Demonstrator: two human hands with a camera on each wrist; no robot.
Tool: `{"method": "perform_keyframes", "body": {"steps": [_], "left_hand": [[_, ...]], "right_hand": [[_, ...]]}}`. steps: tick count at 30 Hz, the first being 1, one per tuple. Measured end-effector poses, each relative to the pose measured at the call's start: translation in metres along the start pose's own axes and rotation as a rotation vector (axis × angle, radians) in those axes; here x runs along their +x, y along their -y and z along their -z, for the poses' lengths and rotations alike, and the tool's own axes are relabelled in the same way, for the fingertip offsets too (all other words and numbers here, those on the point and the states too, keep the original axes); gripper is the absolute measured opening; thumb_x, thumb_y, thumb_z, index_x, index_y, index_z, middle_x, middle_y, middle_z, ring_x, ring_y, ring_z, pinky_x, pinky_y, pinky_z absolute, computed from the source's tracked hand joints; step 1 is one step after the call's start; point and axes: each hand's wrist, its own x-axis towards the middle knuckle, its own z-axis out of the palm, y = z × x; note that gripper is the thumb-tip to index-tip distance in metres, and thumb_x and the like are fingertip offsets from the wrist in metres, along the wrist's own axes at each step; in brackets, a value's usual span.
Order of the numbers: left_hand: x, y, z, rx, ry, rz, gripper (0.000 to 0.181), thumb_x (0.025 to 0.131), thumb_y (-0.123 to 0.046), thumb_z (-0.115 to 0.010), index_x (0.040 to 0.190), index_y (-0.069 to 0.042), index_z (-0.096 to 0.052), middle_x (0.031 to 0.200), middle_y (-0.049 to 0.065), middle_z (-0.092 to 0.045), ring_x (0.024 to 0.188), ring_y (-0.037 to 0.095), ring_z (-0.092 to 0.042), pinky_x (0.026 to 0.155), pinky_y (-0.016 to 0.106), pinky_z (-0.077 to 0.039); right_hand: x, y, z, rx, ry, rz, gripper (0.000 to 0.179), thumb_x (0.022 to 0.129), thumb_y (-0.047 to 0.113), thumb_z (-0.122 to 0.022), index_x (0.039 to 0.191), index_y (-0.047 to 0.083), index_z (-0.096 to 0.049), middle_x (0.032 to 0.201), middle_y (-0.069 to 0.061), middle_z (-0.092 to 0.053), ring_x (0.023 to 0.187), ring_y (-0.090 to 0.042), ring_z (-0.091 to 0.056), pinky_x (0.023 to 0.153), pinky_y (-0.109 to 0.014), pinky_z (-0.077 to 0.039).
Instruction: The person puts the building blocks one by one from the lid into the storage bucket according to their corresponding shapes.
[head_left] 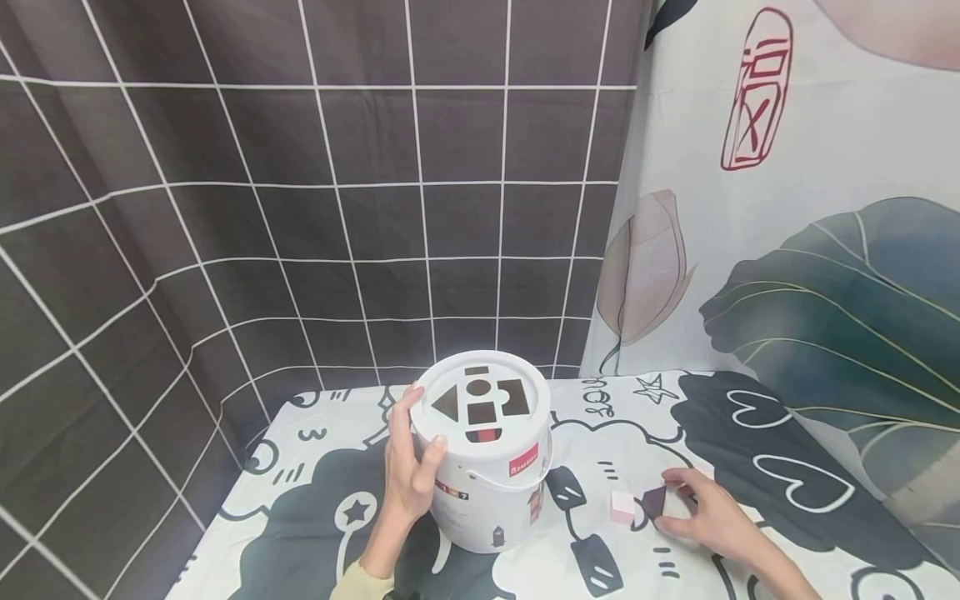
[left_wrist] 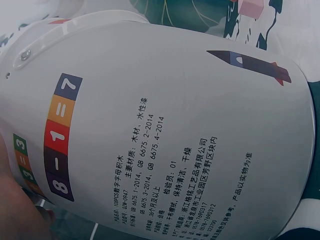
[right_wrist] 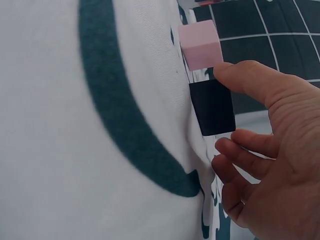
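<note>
My left hand (head_left: 412,475) holds the side of a white bucket (head_left: 480,508), with its thumb and fingers spread along the lid's rim. The lid (head_left: 442,371) has several cut-outs, among them a triangle, a circle and rectangles; red shows through the front slot. In the left wrist view, printed number tiles and a rocket picture cover the bucket wall (left_wrist: 170,85). To the right of the bucket, my right hand (head_left: 705,512) pinches a dark block (right_wrist: 212,107) between thumb and index fingertips, low over the cloth. Beside that block sits a pink cube (head_left: 622,507).
A white cloth (head_left: 555,575) with black cartoon drawings covers the table. Behind it hangs a dark curtain (head_left: 465,217) with a white grid. A pale curtain (head_left: 675,333) with leaf prints hangs at the right. The bucket's thin handle (head_left: 517,483) droops across its front.
</note>
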Motion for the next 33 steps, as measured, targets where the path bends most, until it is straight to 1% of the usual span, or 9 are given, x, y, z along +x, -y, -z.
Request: {"method": "perform_keyframes", "body": {"steps": [5,12,14,17,21,23,27,30,33], "left_hand": [[0.000,0.001,0.000,0.001,-0.002,-0.002,0.068,0.078,-0.023,-0.051,0.142,-0.001,-0.043,0.149,0.023,-0.041,0.136,0.045,-0.039,0.103,0.067,-0.029],[0.000,0.000,-0.001,-0.002,-0.002,0.006,0.068,0.078,-0.024,-0.051,0.142,0.000,-0.043,0.149,0.023,-0.041,0.136,0.044,-0.039,0.103,0.066,-0.029],[0.000,0.000,-0.001,0.002,-0.003,0.003,0.068,0.078,-0.024,-0.051,0.142,0.000,-0.043,0.149,0.023,-0.042,0.137,0.044,-0.038,0.103,0.066,-0.028],[0.000,0.000,-0.001,0.007,-0.004,-0.003,0.068,0.078,-0.024,-0.051,0.141,0.000,-0.043,0.149,0.023,-0.042,0.137,0.044,-0.038,0.104,0.066,-0.028],[0.001,0.000,-0.001,0.010,-0.009,-0.017,0.068,0.078,-0.023,-0.051,0.141,0.000,-0.043,0.148,0.023,-0.043,0.137,0.043,-0.038,0.104,0.065,-0.028],[0.001,0.000,-0.001,0.010,-0.011,-0.025,0.067,0.078,-0.023,-0.051,0.141,0.001,-0.044,0.147,0.023,-0.044,0.137,0.043,-0.039,0.104,0.065,-0.029],[0.001,0.000,-0.001,0.008,-0.009,-0.026,0.067,0.079,-0.023,-0.051,0.140,0.001,-0.044,0.147,0.023,-0.044,0.137,0.043,-0.039,0.104,0.065,-0.028],[0.001,-0.001,-0.001,0.007,-0.007,-0.020,0.067,0.078,-0.023,-0.051,0.140,0.001,-0.044,0.148,0.023,-0.044,0.137,0.043,-0.039,0.104,0.064,-0.028],[0.001,-0.001,-0.001,0.007,-0.010,-0.016,0.067,0.078,-0.023,-0.051,0.141,0.001,-0.044,0.148,0.023,-0.044,0.137,0.044,-0.039,0.104,0.065,-0.028]], "right_hand": [[-0.002,-0.001,-0.001,0.011,0.000,0.002,0.066,0.069,0.032,-0.089,0.118,-0.005,-0.063,0.106,-0.009,-0.067,0.098,-0.033,-0.065,0.092,-0.054,-0.048],[-0.002,-0.001,-0.002,0.008,-0.016,0.014,0.064,0.070,0.031,-0.089,0.117,-0.004,-0.064,0.107,-0.010,-0.069,0.098,-0.032,-0.066,0.091,-0.052,-0.050],[-0.001,-0.002,-0.002,0.002,-0.039,0.032,0.062,0.069,0.030,-0.090,0.115,-0.003,-0.066,0.105,-0.008,-0.069,0.095,-0.029,-0.066,0.088,-0.050,-0.051],[0.001,-0.003,0.000,-0.013,-0.088,0.075,0.057,0.068,0.027,-0.091,0.112,-0.001,-0.068,0.101,-0.004,-0.069,0.088,-0.023,-0.064,0.079,-0.044,-0.053],[0.007,0.001,0.006,-0.018,-0.113,0.113,0.055,0.069,0.025,-0.090,0.112,0.000,-0.068,0.101,-0.002,-0.068,0.086,-0.020,-0.061,0.073,-0.038,-0.050],[0.010,0.004,0.009,-0.012,-0.115,0.115,0.056,0.069,0.026,-0.090,0.114,0.000,-0.068,0.102,-0.002,-0.069,0.089,-0.022,-0.062,0.075,-0.039,-0.051],[0.017,0.012,0.016,0.004,-0.130,0.150,0.056,0.069,0.023,-0.090,0.114,-0.002,-0.067,0.104,-0.007,-0.069,0.090,-0.026,-0.063,0.077,-0.047,-0.051],[0.023,0.018,0.020,0.009,-0.149,0.180,0.054,0.069,0.020,-0.090,0.113,-0.003,-0.067,0.103,-0.008,-0.070,0.089,-0.027,-0.063,0.079,-0.052,-0.050],[0.028,0.025,0.023,0.015,-0.147,0.186,0.054,0.070,0.020,-0.089,0.114,-0.002,-0.067,0.103,-0.007,-0.069,0.091,-0.028,-0.063,0.081,-0.055,-0.049]]}}
